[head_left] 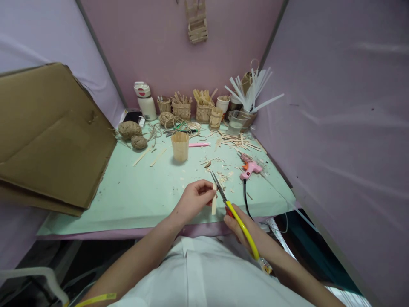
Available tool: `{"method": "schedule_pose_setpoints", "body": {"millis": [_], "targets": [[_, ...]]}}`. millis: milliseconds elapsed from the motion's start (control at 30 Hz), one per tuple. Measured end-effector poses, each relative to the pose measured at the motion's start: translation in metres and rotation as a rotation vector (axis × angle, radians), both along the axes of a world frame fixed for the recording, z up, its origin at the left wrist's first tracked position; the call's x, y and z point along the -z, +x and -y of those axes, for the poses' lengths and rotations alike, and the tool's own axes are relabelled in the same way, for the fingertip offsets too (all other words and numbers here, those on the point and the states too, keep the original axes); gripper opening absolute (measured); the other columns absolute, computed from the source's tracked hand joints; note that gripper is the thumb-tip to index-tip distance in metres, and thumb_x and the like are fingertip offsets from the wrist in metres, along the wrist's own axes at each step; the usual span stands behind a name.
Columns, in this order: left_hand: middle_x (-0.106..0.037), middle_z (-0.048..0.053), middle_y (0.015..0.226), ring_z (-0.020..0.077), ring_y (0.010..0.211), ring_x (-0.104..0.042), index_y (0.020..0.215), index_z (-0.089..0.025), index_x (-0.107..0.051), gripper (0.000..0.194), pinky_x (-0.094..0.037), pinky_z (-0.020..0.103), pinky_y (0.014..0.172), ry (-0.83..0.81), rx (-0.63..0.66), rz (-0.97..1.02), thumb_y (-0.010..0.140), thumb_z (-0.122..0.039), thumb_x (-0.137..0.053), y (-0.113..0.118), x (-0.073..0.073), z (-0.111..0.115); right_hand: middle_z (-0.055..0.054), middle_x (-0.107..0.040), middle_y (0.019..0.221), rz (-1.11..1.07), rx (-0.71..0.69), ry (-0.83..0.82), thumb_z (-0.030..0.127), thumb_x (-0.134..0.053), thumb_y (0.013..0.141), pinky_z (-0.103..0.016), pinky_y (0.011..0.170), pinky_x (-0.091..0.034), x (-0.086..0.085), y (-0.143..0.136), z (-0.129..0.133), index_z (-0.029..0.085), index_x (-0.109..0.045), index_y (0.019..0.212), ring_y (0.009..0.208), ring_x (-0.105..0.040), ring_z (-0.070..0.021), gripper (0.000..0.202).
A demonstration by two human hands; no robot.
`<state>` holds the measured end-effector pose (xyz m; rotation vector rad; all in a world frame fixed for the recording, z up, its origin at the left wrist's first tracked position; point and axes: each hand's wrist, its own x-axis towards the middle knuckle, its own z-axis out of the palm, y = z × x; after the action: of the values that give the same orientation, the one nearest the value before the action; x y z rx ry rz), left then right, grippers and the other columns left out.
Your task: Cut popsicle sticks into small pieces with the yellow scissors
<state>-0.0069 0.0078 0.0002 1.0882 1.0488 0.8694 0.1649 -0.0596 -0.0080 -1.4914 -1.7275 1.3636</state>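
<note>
– "Fingers of the left hand: how are they set?"

– "They are closed in a pinch, thumb towards forefinger, and a thin wooden strip is gripped between their tips."

– "And where is the strip found, seen from these fingers?"

– "It is found just at their right side, over the near part of the table. Its long axis is directed roughly forward, and the near end is left free below the pinch."

– "What is carried by the right hand?"

– "Scissors are carried there; the handles are enclosed by the fingers, which are partly hidden. The blades are slanted forward and to the left, so the strip is approached at an angle, not squarely."

– "Is the strip touched by the blades?"

– "This cannot be told with certainty. They are seen just beside its far end, on the right. By the left hand, the nearer one, the strip is held."
</note>
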Motion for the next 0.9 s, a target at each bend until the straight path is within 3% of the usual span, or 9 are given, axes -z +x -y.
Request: {"method": "schedule_pose_setpoints", "body": {"millis": [267, 533, 900], "targets": [[-0.057, -0.002, 0.063, 0.0098, 0.059, -0.053, 0.075, -0.015, -0.061, 0.012, -0.047, 0.022, 0.058, 0.008, 0.007, 0.001, 0.069, -0.024, -0.066, 0.000, 0.006, 0.000, 0.008, -0.034, 0.061, -0.026, -0.022, -0.031, 0.059, -0.039, 0.092, -0.026, 0.051, -0.030, 0.012, 0.001, -0.001, 0.024, -0.034, 0.080, 0.053, -0.032, -0.0115, 0.038], [-0.059, -0.002, 0.066, 0.0100, 0.061, -0.055, 0.075, -0.015, -0.062, 0.011, -0.048, 0.022, 0.058, -0.008, 0.006, 0.013, 0.069, -0.024, -0.067, 0.000, 0.005, 0.001, 0.009, -0.033, 0.060, -0.006, -0.007, -0.104, 0.060, -0.036, 0.093, -0.025, 0.049, -0.029, 0.004, -0.001, 0.002, 0.024, -0.033, 0.082, 0.051, -0.030, -0.0111, 0.038], [-0.058, -0.002, 0.066, 0.0102, 0.061, -0.054, 0.073, -0.016, -0.064, 0.011, -0.046, 0.022, 0.059, -0.054, 0.036, 0.016, 0.067, -0.024, -0.066, -0.001, 0.003, 0.001, 0.006, -0.035, 0.063, 0.019, -0.021, -0.063, 0.060, -0.030, 0.095, -0.026, 0.050, -0.031, 0.010, 0.003, 0.004, 0.023, -0.036, 0.081, 0.054, -0.033, -0.0120, 0.040]]}}
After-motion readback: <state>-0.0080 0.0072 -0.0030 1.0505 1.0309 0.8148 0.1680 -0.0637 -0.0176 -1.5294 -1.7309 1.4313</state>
